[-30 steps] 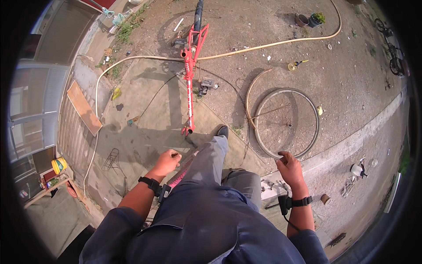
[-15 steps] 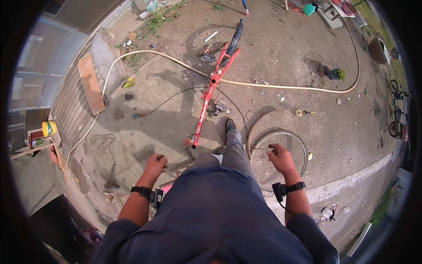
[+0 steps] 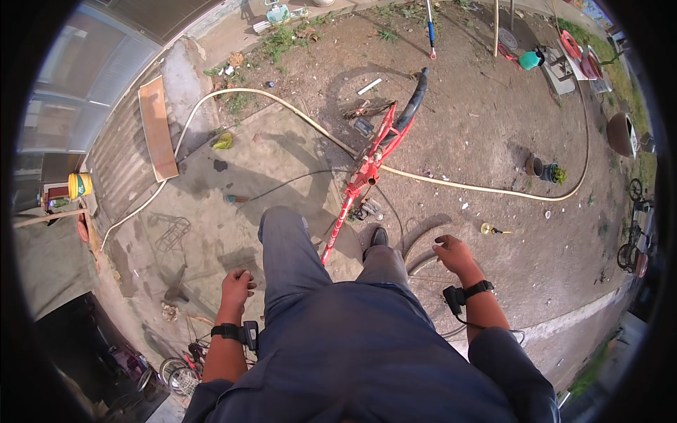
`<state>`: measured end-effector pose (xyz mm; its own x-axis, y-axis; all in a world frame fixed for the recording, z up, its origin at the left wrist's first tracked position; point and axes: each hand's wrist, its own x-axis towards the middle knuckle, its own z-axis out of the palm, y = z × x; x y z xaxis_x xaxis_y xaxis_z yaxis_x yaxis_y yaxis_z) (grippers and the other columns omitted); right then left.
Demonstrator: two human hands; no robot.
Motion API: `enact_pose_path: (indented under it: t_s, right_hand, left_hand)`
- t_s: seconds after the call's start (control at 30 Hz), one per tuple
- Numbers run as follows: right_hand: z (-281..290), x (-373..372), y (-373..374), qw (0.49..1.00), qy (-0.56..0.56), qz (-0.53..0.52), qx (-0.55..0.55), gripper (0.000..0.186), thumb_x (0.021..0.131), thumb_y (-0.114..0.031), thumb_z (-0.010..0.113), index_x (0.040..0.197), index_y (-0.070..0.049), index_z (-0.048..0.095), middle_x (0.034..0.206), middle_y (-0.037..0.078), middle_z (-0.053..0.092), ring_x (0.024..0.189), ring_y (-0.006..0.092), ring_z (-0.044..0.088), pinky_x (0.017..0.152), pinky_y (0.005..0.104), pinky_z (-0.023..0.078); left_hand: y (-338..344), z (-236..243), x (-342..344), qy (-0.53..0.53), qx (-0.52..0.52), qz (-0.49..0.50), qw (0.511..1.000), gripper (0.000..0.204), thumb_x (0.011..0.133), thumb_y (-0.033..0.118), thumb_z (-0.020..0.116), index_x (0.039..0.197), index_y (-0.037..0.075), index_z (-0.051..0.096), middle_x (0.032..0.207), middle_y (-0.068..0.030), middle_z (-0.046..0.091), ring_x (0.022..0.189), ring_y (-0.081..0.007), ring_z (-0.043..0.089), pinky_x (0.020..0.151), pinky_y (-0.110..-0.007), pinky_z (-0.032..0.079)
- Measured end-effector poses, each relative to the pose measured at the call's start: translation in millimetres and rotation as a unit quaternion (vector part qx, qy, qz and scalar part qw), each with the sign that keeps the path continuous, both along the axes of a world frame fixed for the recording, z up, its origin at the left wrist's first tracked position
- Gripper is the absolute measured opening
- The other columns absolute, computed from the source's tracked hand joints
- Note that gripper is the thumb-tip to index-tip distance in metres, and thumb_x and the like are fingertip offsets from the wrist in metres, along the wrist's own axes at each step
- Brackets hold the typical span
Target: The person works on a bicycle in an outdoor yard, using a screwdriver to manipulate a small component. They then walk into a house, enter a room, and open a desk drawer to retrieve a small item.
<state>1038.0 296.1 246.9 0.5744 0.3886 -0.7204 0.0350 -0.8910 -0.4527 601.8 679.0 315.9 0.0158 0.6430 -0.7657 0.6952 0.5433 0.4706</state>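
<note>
Sunlit dirt (image 3: 465, 127) borders a concrete slab (image 3: 218, 190), and a pale hose (image 3: 451, 182) winds past, crossing beneath a red bicycle frame (image 3: 365, 175) that is ahead of the person, beyond and between the two hands. Beside the left trouser leg (image 3: 288, 250), the left hand (image 3: 240, 285) hangs with fingers curled inward; whether they pinch anything I cannot tell. The right hand (image 3: 455, 255), fingers loosely bent and parted, hovers over a bicycle wheel (image 3: 423, 264), partly hidden from view
</note>
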Motion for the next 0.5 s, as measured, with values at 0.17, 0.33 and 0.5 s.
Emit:
enact_pose_path:
  t_s: [0.17, 0.33, 0.5]
  right_hand:
    - [-19, 11, 99, 1.000, -0.016, 0.006, 0.009, 0.042, 0.086, -0.030, 0.066, 0.119, -0.004, 0.069, 0.097, 0.020, 0.074, 0.092, 0.0326, 0.072, 0.084, 0.0394, 0.056]
    - [-19, -10, 205, 0.998, 0.014, -0.050, -0.021, 0.041, 0.090, -0.023, 0.066, 0.119, 0.006, 0.064, 0.099, 0.017, 0.074, 0.079, 0.0207, 0.072, 0.074, 0.0343, 0.057]
    - [10, -25, 326, 0.996, 0.040, -0.083, 0.009, 0.041, 0.092, -0.022, 0.066, 0.121, 0.006, 0.063, 0.101, 0.017, 0.073, 0.079, 0.0200, 0.071, 0.074, 0.0332, 0.056]
  left_hand:
    - [100, -28, -7, 0.017, -0.014, 0.026, 0.999, 0.030, 0.096, 0.022, 0.061, 0.115, -0.001, 0.060, 0.096, -0.0090, 0.066, 0.075, -0.0173, 0.066, 0.055, -0.030, 0.050]
    - [250, -75, 19, -0.009, -0.046, -0.044, 0.998, 0.030, 0.096, 0.023, 0.062, 0.115, 0.000, 0.060, 0.098, -0.0093, 0.067, 0.075, -0.0173, 0.067, 0.057, -0.030, 0.051]
    - [389, -53, 50, -0.009, -0.047, -0.110, 0.993, 0.032, 0.096, 0.024, 0.062, 0.116, 0.000, 0.060, 0.099, -0.0090, 0.068, 0.077, -0.0169, 0.068, 0.059, -0.030, 0.051]
